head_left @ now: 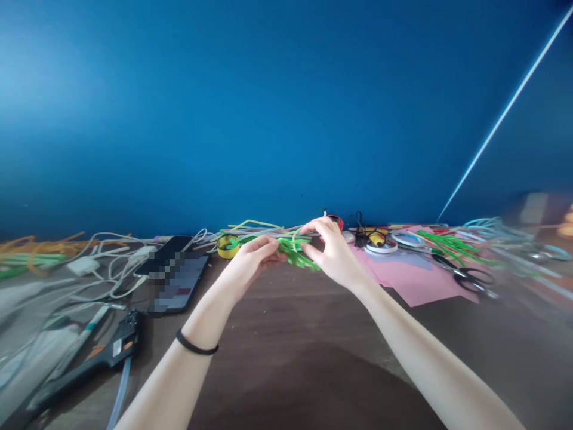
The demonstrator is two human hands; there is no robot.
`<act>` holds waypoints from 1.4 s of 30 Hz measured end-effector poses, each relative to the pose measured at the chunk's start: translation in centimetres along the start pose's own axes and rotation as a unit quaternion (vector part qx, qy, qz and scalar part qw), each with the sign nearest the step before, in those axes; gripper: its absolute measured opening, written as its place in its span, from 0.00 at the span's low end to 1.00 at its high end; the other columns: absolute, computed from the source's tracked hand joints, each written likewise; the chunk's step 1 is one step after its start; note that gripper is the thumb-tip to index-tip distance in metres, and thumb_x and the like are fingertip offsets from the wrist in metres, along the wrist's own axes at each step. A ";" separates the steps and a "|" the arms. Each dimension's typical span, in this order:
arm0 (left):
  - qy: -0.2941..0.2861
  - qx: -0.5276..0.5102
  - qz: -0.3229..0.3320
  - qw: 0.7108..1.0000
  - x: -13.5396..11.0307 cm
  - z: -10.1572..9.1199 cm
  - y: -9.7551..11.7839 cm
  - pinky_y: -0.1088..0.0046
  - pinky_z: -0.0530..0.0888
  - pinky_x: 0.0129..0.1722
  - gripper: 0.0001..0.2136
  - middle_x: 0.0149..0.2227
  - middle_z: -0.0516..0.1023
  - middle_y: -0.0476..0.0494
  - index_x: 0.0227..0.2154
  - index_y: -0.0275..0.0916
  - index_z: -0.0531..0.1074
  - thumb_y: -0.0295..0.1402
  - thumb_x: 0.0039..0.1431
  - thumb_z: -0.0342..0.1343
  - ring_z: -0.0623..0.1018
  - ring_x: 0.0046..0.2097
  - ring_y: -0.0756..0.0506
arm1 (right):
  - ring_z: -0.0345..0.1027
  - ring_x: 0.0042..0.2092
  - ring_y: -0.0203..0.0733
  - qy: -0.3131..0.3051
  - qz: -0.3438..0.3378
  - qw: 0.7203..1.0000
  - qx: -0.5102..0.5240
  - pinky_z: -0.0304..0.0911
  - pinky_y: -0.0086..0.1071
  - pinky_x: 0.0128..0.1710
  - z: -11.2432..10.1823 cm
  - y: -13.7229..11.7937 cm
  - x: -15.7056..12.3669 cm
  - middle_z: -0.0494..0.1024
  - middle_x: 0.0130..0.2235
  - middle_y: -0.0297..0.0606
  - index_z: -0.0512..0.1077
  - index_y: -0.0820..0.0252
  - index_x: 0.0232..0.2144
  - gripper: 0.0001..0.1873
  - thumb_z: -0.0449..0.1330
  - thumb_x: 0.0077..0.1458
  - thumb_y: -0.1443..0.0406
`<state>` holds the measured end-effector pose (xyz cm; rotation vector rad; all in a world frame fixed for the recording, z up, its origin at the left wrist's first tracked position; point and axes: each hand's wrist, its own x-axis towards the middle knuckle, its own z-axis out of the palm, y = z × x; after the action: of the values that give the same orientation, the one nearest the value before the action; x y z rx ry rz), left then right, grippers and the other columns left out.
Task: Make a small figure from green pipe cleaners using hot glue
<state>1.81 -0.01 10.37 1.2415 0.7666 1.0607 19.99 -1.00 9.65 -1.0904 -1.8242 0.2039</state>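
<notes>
Green strands point(295, 257), bright, ruffled, left fingers point(268, 243) pinching them, right fingers point(312, 252) parted, hold unclear

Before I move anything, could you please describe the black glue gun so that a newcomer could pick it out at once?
On the brown table, look left of the person's left forearm. Nearer than the two phones lies the glue gun. Unlike those flat phones, it is chunky and black, with a pale rod jutting toward the viewer.
</notes>
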 end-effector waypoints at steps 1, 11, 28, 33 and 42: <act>-0.006 0.003 -0.001 1.000 0.0 0.0 0.0 0.74 0.68 0.37 0.08 0.25 0.75 0.50 0.24 0.36 0.68 0.35 0.47 0.60 0.74 0.31 0.50 | 0.63 0.42 0.43 -0.026 -0.001 0.999 0.038 0.59 0.39 0.42 -0.1 -0.4 -0.1 0.69 0.39 0.40 0.67 0.58 0.33 0.05 0.57 0.51 0.69; -0.068 0.049 -0.026 0.996 -0.4 0.0 0.1 0.71 0.68 0.41 0.09 0.29 0.73 0.50 0.26 0.36 0.69 0.35 0.46 0.62 0.74 0.35 0.49 | 0.65 0.29 0.35 -0.177 0.131 0.940 0.259 0.64 0.30 0.26 -0.2 -1.3 -0.1 0.68 0.29 0.34 0.66 0.60 0.31 0.09 0.58 0.51 0.60; -0.074 0.095 -0.035 0.992 -0.8 0.4 0.3 0.75 0.63 0.34 0.06 0.25 0.70 0.50 0.22 0.36 0.70 0.33 0.45 0.59 0.68 0.31 0.51 | 0.63 0.41 0.36 -0.231 -0.030 0.941 0.247 0.61 0.33 0.41 -0.4 0.5 0.2 0.65 0.38 0.36 0.66 0.59 0.28 0.03 0.57 0.53 0.66; -0.088 0.164 -0.032 0.982 -0.9 0.5 0.6 0.75 0.61 0.32 0.07 0.24 0.70 0.51 0.21 0.36 0.70 0.34 0.45 0.58 0.66 0.29 0.52 | 0.63 0.41 0.37 -0.249 -0.039 0.943 0.218 0.61 0.34 0.42 -0.7 0.2 0.2 0.67 0.38 0.37 0.66 0.59 0.27 0.04 0.56 0.54 0.68; -0.068 0.123 -0.014 0.990 -0.6 0.1 0.1 0.72 0.65 0.39 0.09 0.26 0.69 0.50 0.22 0.36 0.70 0.37 0.47 0.59 0.69 0.32 0.50 | 0.64 0.38 0.35 -0.231 -0.006 0.934 0.274 0.61 0.32 0.37 -0.5 0.2 0.2 0.65 0.39 0.37 0.66 0.61 0.28 0.03 0.59 0.50 0.69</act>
<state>1.69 -0.58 10.49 1.4920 0.8252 0.8665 20.53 -0.87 9.94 -0.6624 -1.9976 0.9707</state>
